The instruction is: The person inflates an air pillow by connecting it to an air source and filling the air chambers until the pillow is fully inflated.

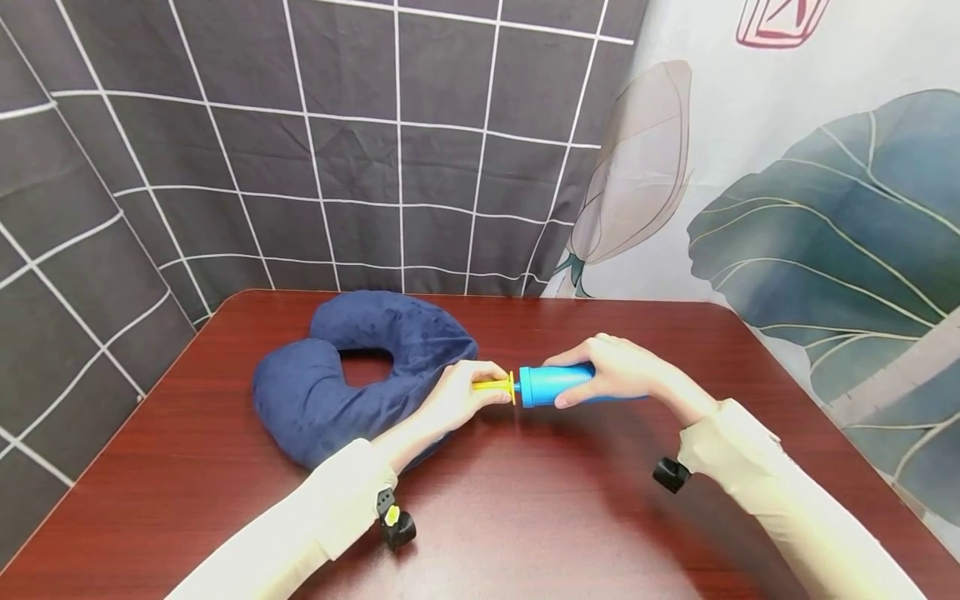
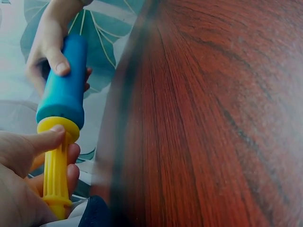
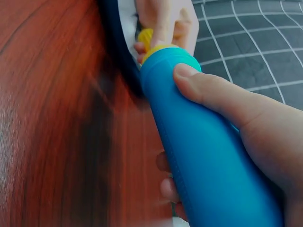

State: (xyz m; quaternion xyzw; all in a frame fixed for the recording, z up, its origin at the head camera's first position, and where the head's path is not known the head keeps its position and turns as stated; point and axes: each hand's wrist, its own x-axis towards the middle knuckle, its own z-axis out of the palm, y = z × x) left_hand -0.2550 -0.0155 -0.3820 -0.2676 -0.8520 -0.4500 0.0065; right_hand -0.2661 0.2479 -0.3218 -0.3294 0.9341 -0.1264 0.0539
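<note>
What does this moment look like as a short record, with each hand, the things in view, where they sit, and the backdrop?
Left hand: grips the yellow handle
Right hand: grips the blue pump around its body
Pump position: held above the table, handle end toward the left hand
Pillow: navy, U-shaped, lying on the table, partly hidden by the left hand and forearm
Table: reddish-brown, wood-grained
Backdrop: dark cloth with white grid; leaf-print cloth at right

The blue cylinder (image 3: 213,156) is cut off by the right-wrist view's lower edge. In the head view, the right hand (image 1: 615,367) covers its middle; left of it, the left hand (image 1: 459,390) partly hides the yellow handle (image 1: 492,385) and navy pillow (image 1: 360,417).
</note>
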